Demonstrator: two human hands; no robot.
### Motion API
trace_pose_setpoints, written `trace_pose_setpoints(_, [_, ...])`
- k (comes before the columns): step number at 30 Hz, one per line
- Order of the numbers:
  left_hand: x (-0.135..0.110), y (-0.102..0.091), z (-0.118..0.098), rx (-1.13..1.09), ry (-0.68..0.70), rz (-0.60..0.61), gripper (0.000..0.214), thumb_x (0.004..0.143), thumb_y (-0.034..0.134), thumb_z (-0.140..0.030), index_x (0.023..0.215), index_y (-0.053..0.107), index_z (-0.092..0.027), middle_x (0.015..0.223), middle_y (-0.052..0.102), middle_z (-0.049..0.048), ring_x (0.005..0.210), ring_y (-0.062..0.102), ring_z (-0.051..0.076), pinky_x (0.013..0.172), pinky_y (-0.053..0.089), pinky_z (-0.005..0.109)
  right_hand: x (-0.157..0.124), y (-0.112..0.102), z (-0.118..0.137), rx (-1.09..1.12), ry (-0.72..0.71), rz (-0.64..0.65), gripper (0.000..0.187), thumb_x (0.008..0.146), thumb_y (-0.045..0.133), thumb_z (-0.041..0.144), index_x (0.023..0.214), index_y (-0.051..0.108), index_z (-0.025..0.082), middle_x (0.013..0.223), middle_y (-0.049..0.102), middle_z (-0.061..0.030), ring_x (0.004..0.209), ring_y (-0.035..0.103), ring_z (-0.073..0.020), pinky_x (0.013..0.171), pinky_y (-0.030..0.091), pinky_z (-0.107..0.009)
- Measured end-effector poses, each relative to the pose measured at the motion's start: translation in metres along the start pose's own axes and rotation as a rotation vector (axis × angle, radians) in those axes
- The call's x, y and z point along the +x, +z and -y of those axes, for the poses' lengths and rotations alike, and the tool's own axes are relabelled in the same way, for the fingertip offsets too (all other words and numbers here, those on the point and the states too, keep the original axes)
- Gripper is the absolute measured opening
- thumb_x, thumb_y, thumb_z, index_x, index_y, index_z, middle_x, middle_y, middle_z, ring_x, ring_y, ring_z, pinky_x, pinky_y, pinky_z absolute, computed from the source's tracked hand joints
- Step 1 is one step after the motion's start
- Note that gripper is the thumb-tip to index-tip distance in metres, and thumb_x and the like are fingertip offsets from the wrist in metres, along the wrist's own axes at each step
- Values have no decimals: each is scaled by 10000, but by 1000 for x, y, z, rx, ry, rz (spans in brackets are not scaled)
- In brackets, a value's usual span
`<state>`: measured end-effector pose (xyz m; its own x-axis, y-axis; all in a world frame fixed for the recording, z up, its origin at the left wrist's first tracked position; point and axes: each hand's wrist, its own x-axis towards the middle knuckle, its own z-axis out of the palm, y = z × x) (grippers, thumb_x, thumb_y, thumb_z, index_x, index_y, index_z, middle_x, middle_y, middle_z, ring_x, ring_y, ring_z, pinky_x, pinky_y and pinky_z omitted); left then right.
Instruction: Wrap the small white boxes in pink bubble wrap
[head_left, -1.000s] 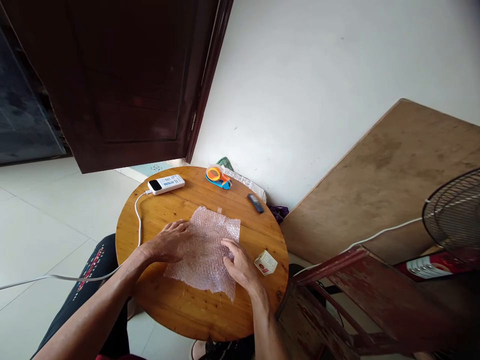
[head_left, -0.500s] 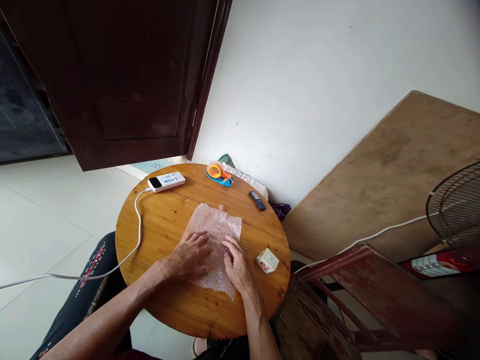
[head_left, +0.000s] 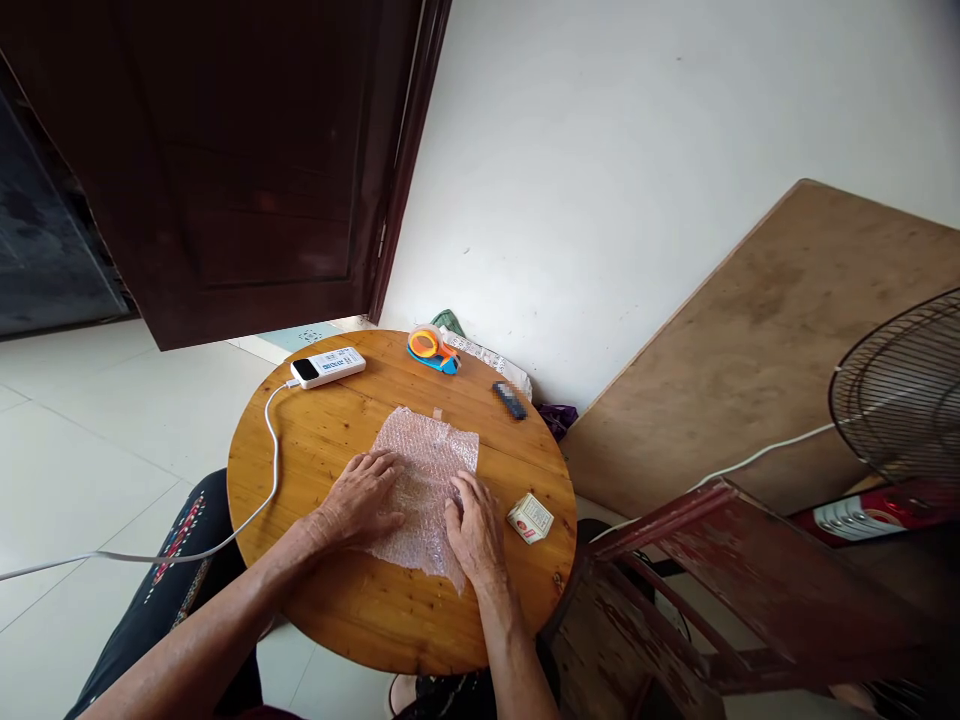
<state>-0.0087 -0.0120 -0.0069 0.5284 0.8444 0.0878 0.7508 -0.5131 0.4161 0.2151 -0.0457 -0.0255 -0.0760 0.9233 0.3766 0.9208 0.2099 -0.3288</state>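
Observation:
A pinkish sheet of bubble wrap (head_left: 424, 500) lies flat on the round wooden table (head_left: 315, 450). My left hand (head_left: 364, 500) rests over its left edge, fingers stretched out. On the right edge lies my right hand (head_left: 474, 525), palm down with the fingers extended. Neither hand grips anything. A small piece of tape (head_left: 437, 413) sticks out past the far edge of the wrap. To the right of my right hand stands a small white box (head_left: 531, 519) with red and dark print.
At the table's far side are a white power bank (head_left: 328, 367) with a cable (head_left: 275, 450), an orange and blue tape dispenser (head_left: 433, 350) and a blurred dark object (head_left: 509, 400). A red wooden chair (head_left: 739, 580) and a fan (head_left: 900, 390) stand to the right.
My left hand has slid a little left toward the wrap's edge, and its fingers lie closer together. My right hand stays on the right edge. The view has shifted slightly.

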Motion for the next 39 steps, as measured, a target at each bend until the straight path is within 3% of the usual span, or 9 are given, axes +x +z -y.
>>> trace_pose_setpoints(8, [-2, 2, 7, 55, -40, -7, 755, 740, 698, -494, 1391, 485, -176, 1522, 411, 147, 1425, 323, 340, 1177, 242, 500, -1, 4, -1, -125, 50, -28, 432, 863, 476, 187, 1283, 563, 140, 1367, 584, -150, 1270, 521, -294, 1051, 393, -466])
trace_pose_setpoints(11, [-3, 1, 6, 75, -46, -14, 673, 749, 699, -468, 1336, 543, -178, 1502, 433, 152, 1414, 343, 341, 1170, 265, 497, -1, 4, -1, -128, 49, -24, 407, 885, 449, 182, 1268, 579, 138, 1353, 596, -146, 1264, 528, -283, 1056, 392, -455])
trace_pose_setpoints(16, [4, -7, -14, 75, -44, -18, 443, 811, 618, -283, 1238, 618, -164, 1447, 496, 139, 1376, 405, 309, 1157, 315, 441, 0, 2, -2, -92, 55, -17, 382, 956, 355, 182, 1241, 607, 145, 1325, 618, -136, 1245, 548, -264, 1045, 406, -439])
trace_pose_setpoints(19, [15, -12, -23, 94, -41, -35, 416, 816, 590, -222, 1226, 618, -160, 1443, 498, 150, 1385, 393, 316, 1168, 291, 493, 0, 3, -4, -98, 55, -8, 379, 923, 403, 159, 1237, 615, 154, 1333, 614, -131, 1250, 544, -277, 1046, 403, -457])
trace_pose_setpoints(22, [26, -13, -20, 121, -53, -48, 386, 816, 601, -240, 1192, 631, -160, 1421, 514, 169, 1381, 389, 353, 1155, 266, 578, 0, 3, -5, -96, 49, -2, 393, 887, 441, 135, 1234, 623, 164, 1344, 605, -126, 1258, 537, -286, 1046, 404, -473])
trace_pose_setpoints(25, [33, -7, -10, 88, -20, -43, 433, 818, 624, -291, 1226, 615, -148, 1437, 501, 177, 1363, 415, 345, 1148, 305, 532, 0, 4, -6, -70, 41, -15, 396, 883, 443, 139, 1232, 628, 170, 1341, 604, -124, 1259, 535, -289, 1039, 411, -483])
trace_pose_setpoints(35, [33, 12, 4, 24, 46, -137, 537, 787, 671, -364, 1274, 591, -152, 1477, 463, 170, 1407, 360, 341, 1184, 246, 511, 7, -11, 1, 163, 27, -97, 309, 892, 468, 229, 1112, 683, 191, 1281, 627, -127, 1202, 564, -280, 1051, 429, -488])
trace_pose_setpoints(39, [32, 13, 4, 24, 49, -153, 553, 784, 674, -370, 1279, 592, -137, 1479, 458, 177, 1398, 370, 343, 1183, 248, 506, 24, -13, 21, 422, 37, -18, 302, 874, 485, 227, 1096, 689, 213, 1290, 623, -101, 1229, 554, -257, 1069, 432, -448])
